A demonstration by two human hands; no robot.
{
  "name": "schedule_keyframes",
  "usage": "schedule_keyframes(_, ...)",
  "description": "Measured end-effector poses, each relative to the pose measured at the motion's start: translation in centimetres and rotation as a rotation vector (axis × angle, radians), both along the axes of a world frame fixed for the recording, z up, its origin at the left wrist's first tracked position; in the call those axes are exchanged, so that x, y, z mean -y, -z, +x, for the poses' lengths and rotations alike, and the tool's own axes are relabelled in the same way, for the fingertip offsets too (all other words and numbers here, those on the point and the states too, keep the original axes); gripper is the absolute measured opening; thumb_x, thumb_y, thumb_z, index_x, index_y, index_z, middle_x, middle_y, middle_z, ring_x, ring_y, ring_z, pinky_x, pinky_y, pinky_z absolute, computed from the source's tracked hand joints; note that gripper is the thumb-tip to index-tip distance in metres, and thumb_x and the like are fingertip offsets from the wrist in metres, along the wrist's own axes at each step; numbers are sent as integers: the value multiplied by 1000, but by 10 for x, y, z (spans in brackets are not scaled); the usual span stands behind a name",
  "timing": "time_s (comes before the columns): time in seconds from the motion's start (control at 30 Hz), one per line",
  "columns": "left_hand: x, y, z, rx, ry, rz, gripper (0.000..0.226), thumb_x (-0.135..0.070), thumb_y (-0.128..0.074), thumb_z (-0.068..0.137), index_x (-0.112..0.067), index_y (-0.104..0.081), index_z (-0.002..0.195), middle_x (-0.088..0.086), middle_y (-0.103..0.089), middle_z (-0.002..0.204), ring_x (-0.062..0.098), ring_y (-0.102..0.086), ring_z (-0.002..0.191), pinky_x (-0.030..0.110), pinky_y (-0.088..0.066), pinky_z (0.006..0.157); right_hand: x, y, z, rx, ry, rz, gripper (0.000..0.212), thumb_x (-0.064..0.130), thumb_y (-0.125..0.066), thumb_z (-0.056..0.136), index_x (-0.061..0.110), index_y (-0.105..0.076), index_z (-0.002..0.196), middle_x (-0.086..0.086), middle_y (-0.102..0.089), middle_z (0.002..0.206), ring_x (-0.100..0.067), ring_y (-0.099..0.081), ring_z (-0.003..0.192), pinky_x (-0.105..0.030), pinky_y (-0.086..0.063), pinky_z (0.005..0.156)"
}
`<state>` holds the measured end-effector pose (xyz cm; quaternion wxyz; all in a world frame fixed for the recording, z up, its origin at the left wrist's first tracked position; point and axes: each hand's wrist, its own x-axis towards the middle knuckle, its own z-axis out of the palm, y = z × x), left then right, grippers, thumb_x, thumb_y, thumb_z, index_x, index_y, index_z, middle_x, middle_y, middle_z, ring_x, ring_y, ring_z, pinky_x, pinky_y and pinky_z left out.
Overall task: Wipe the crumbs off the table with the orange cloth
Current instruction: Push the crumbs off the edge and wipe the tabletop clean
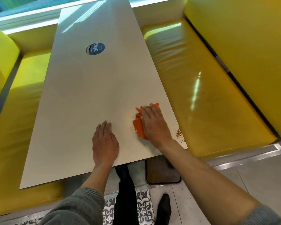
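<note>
Two bare hands rest on the white worktop near its near edge. The right hand lies palm down on the orange cloth, fingers stretched out close together and pressing the crumpled cloth flat against the surface, close to the near right corner. Orange folds show past the fingertips and along the hand's left side. The left hand lies flat on the bare worktop just left of the cloth, fingers together, holding nothing. A small scatter of brown crumbs sits at the right edge, just right of the right wrist, apart from the cloth. A round blue sticker is stuck further up the worktop, toward the far end
</note>
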<state>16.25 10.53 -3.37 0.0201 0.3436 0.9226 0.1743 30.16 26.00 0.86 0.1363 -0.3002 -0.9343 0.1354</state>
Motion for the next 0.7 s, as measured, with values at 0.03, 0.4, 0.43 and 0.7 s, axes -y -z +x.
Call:
schedule_keyframes(0.03,0,1,0,-1,-2,0,42,-21,-35,109,-14,-46,149,3,-42,159,22,-29,151,39,-23,124,8,4,-4,37,-29,-2,52,30,-22,104,3,-38,145,-16,-39,151,-36,-20,146,-53,-17,118)
schedule_keyframes(0.4,1,4,-2,0,10,-30,44,-22,-34,109,-16,-43,151,2,-39,160,21,-27,152,37,-21,123,28,35,26,210,14,8,57,39,-17,104,10,-26,152,-11,-24,159,-31,-9,149,-52,-12,120)
schedule_keyframes(0.43,1,3,-2,5,11,-29,44,-22,-34,109,-16,-43,151,2,-39,161,21,-26,152,38,-21,124,26,35,29,213,29,9,57,39,-14,104,11,-26,152,-11,-24,159,-31,-10,149,-52,-12,120)
schedule_keyframes(0.7,2,-3,0,5,16,-22,44,-19,-35,108,-13,-44,151,4,-39,161,22,-27,153,37,-21,124,18,35,40,178,80,-20,60,45,-8,103,18,-25,153,-5,-21,161,-29,-4,150,-49,-7,121)
